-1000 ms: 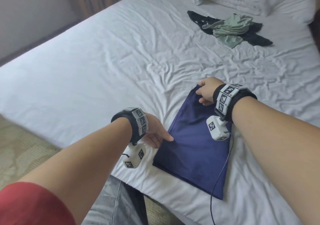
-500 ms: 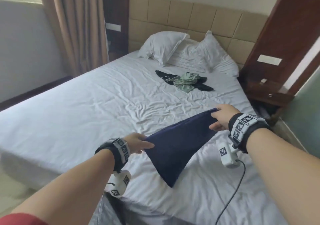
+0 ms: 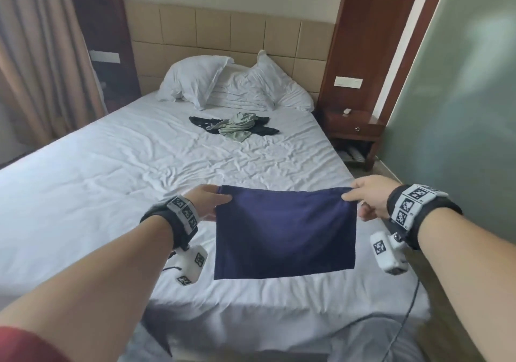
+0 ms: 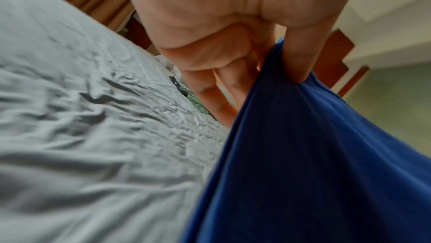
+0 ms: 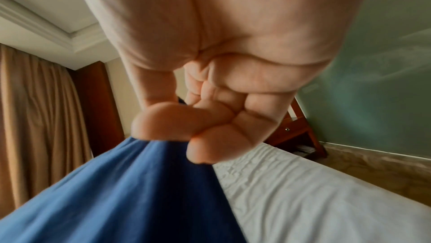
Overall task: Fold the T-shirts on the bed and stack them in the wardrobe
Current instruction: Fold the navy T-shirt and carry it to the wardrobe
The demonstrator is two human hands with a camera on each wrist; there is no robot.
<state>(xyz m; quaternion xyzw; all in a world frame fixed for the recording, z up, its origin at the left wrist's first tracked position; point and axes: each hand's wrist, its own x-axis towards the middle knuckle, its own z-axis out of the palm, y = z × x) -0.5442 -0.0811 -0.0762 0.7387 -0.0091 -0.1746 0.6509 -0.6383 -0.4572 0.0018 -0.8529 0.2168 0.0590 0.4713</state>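
Observation:
A folded navy blue T-shirt (image 3: 284, 230) hangs in the air over the near end of the bed (image 3: 111, 172), stretched flat between both hands. My left hand (image 3: 215, 201) pinches its upper left corner, thumb over the cloth (image 4: 303, 136). My right hand (image 3: 360, 198) pinches the upper right corner, with curled fingers on the fabric (image 5: 130, 188). Further up the bed, near the pillows, lie a crumpled pale green T-shirt (image 3: 237, 128) and a black garment (image 3: 203, 121) under it.
Two white pillows (image 3: 195, 79) lean on the padded headboard. A wooden nightstand (image 3: 354, 135) stands at the bed's right, beside a green wall (image 3: 458, 110). Brown curtains (image 3: 36, 68) hang at the left. A black cable (image 3: 405, 314) trails from my right wrist over the bed corner.
Both hands lifted the folded blue T-shirt off the sheet and now hold it up by its top corners. The view rose from the mattress to the whole bed.

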